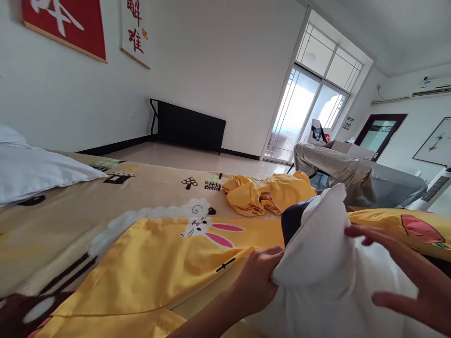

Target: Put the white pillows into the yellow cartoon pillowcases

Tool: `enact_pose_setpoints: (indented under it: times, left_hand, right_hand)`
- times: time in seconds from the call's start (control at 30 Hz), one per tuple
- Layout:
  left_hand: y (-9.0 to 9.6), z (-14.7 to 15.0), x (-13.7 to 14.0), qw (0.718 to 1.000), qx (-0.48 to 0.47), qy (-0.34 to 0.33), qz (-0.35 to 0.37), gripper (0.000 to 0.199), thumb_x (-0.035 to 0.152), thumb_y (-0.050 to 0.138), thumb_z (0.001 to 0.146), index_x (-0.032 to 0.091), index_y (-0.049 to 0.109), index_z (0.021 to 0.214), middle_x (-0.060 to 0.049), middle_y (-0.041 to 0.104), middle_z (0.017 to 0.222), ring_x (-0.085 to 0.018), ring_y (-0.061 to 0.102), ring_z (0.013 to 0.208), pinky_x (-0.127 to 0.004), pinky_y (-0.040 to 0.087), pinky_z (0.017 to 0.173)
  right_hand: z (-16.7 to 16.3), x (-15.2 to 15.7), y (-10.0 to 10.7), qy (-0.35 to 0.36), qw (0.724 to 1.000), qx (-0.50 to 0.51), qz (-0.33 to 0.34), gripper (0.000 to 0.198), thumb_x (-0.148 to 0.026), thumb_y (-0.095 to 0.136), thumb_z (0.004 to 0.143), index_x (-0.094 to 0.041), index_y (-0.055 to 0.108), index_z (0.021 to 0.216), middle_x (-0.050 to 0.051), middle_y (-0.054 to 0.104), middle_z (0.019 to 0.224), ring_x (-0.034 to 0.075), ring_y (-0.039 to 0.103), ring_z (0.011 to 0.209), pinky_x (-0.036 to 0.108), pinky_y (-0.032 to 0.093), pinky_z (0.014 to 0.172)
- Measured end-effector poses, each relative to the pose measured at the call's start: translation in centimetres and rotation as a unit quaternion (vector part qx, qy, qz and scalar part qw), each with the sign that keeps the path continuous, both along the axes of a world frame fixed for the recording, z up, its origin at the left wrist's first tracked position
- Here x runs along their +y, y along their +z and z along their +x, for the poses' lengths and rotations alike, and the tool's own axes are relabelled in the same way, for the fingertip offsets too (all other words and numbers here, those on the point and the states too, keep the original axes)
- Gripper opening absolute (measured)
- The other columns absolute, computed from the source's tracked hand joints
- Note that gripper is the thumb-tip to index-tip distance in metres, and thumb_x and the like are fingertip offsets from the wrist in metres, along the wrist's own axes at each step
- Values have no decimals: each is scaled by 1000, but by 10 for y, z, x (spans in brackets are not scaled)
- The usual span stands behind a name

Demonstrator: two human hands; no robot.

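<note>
head view, single frame, tilted. left hand (255, 281): fingers curled shut, pinching a fold on the left edge of the white pillow (327, 263); thumb side faces up, forearm enters from the bottom edge. right hand (416, 277): fingers spread wide and flat, holding nothing, palm turned toward the pillow's right face; fingertips appear to brush the cloth, but contact is hard to confirm at this angle.

relation that matters: the pillow sits directly between the two hands, its long axis running up and away from the person, top corner pointing toward the far end of the room. left hand is on it; right hand is just beside it, so the left is the nearer.

pillow: soft, puffy, matte white cotton-like cover, creased where pinched. a dark navy cloth (294, 218) shows at the pillow's upper left, partly hidden behind it.

outward from the pillow: under and left of it lies a yellow sheet (155, 267), smooth woven fabric with a rabbit print, spread over a tan printed bedcover (70, 206) with mushroom and sheep figures. beyond the pillow, a crumpled yellow cloth heap (268, 192), loosely bunched. far left of the pillow, a second white pillow (31, 171) rests on the bedcover. behind the pillow to the right, a grey covered sofa (355, 180), slightly shiny wrap. glass balcony door (303, 117) farther back.
</note>
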State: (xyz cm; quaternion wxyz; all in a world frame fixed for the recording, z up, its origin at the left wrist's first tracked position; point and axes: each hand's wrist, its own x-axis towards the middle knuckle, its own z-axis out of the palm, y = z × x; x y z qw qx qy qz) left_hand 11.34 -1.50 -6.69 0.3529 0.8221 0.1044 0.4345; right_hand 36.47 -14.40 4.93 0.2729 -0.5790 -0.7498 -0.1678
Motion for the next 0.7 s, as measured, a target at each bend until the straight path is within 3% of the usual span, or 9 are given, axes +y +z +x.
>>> enact_pose_setpoints:
  times: [0.07,0.13,0.23,0.3,0.37,0.43,0.53,0.6,0.7]
  left_hand:
    - [3,-4,-3,999,12,0,34,18,5,43,61,16,54,70,-2,60,78,-12,54,69,-20,36,62]
    - [4,-5,-6,997,23,13,67,20,5,44,59,17,56,71,-3,61,80,-13,56,71,-20,37,63]
    - [1,-5,-8,992,32,50,114,23,6,44,61,18,58,75,-3,64,85,-14,59,73,-22,37,63]
    - [-1,-4,-5,989,60,84,110,22,7,45,63,19,58,75,-4,65,86,-15,59,73,-23,37,63]
    - [-4,-5,5,987,87,128,46,18,10,46,66,19,58,75,-4,65,82,-16,59,71,-23,37,62]
    - [-7,-8,21,980,94,171,-33,16,14,47,70,19,58,80,-3,66,78,-17,59,67,-23,37,59]
    - [-16,-13,48,971,89,205,-88,14,22,48,74,18,58,83,-3,66,74,-17,59,67,-23,37,58]
    - [-26,-16,63,967,96,212,-108,14,24,47,74,16,58,72,-3,64,70,-17,58,68,-23,37,59]
    - [-42,-21,77,959,122,218,-133,20,26,45,73,15,54,58,-2,59,61,-16,54,63,-23,36,58]
  right_hand:
    - [2,32,16,17,999,26,-34,101,-63,72,62,-39,21,145,4,28,151,29,31,136,42,38,107]
    - [1,62,36,57,989,81,-105,114,-69,70,58,-34,10,149,6,14,156,30,17,142,41,27,113]
    - [1,92,58,119,920,143,-344,111,-74,68,54,-22,31,144,13,39,145,33,35,133,40,35,107]
    - [0,101,62,94,886,166,-423,103,-66,77,46,-16,50,131,14,58,124,34,52,116,39,46,95]
    - [-5,100,60,43,905,168,-388,81,-56,80,47,-15,62,114,10,67,104,31,60,99,37,51,83]
    - [-18,91,51,14,942,127,-310,54,-51,75,60,-16,66,100,5,69,91,26,63,87,33,52,73]
    - [-53,68,19,53,982,-31,-181,25,-40,65,77,-18,67,88,1,68,78,18,61,71,27,48,64]
    - [-76,52,-15,130,978,-144,-74,14,-27,55,84,-18,65,86,2,66,72,15,58,63,26,44,61]
    - [-99,37,-73,163,954,-235,86,29,-8,37,87,-15,62,98,3,63,67,15,56,62,29,42,64]
